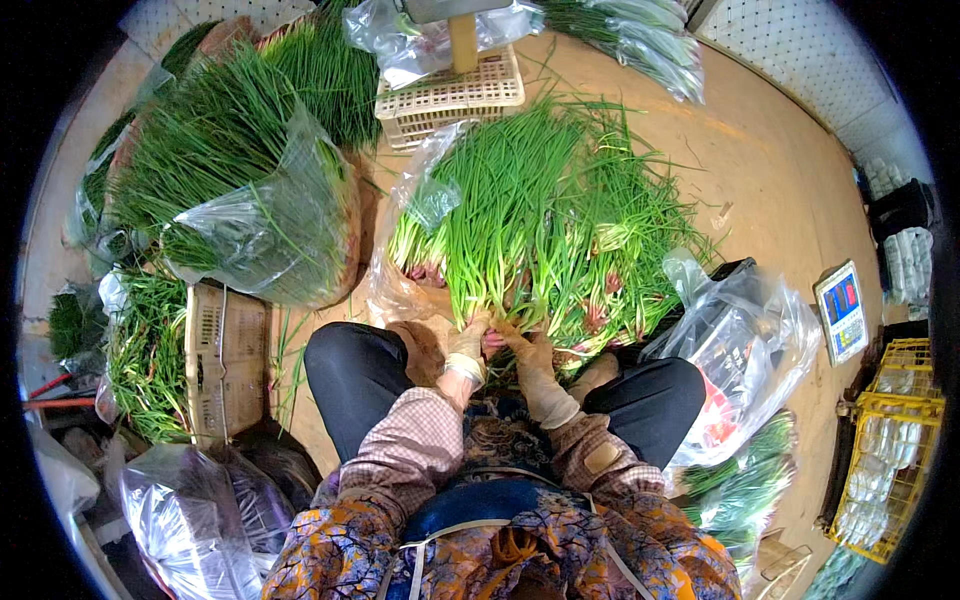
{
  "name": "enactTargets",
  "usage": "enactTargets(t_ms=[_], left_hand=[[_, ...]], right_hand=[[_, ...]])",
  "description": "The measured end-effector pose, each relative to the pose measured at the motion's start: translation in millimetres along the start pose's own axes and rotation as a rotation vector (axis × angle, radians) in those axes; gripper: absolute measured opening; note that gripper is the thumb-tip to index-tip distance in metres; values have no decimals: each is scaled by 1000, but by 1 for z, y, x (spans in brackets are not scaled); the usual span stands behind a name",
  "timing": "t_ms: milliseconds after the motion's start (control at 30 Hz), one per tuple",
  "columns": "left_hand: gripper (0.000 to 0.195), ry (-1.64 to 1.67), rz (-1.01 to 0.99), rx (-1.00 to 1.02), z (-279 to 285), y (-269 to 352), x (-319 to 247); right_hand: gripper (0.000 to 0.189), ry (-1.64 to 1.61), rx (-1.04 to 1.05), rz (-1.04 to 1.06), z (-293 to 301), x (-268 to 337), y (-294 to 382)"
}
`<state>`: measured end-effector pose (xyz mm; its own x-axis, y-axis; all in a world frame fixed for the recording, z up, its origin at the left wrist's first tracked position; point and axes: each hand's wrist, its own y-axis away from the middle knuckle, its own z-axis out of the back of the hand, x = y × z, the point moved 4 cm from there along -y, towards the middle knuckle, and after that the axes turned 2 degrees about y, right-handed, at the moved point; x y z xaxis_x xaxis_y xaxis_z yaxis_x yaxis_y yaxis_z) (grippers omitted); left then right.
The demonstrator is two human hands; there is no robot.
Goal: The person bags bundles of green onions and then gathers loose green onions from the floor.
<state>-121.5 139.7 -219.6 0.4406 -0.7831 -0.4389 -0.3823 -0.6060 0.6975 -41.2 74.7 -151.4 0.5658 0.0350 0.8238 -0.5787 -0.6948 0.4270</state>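
My left hand (470, 346), in a beige glove, grips a bunch of green spring onions (480, 277) near its base. Reddish bulb ends (493, 340) show between my two hands. My right hand (531, 352), also gloved, touches the base of the bunch from the other side; how far its fingers close is unclear. Beyond my hands, leaves fan away over a clear plastic sheet (390, 289). Close by on the right, a looser heap of spring onions (626, 277) shows red bulbs among the stems.
Tall bundles of green onions in clear plastic (255, 217) stand at left, above a cream crate (225, 360). Another cream crate (457, 97) is ahead. A plastic bag (742, 360) lies by my right knee; a digital scale display (844, 313) and yellow wire crate (889, 450) are farther right.
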Motion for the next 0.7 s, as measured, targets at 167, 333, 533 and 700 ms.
enactTargets(t_ms=[167, 333, 533, 700], left_hand=[[22, -126, 236, -49, -28, 29, 0], [36, -305, 85, 195, 7, 1, 13], [39, 35, 212, 122, 26, -38, 31], [42, 179, 209, 11, 37, -46, 12]], right_hand=[[37, 203, 75, 364, 10, -2, -4], [29, 695, 240, 393, -5, -4, 2], [27, 1052, 362, 753, -11, -5, 24], [37, 694, 353, 513, -29, 73, 37]])
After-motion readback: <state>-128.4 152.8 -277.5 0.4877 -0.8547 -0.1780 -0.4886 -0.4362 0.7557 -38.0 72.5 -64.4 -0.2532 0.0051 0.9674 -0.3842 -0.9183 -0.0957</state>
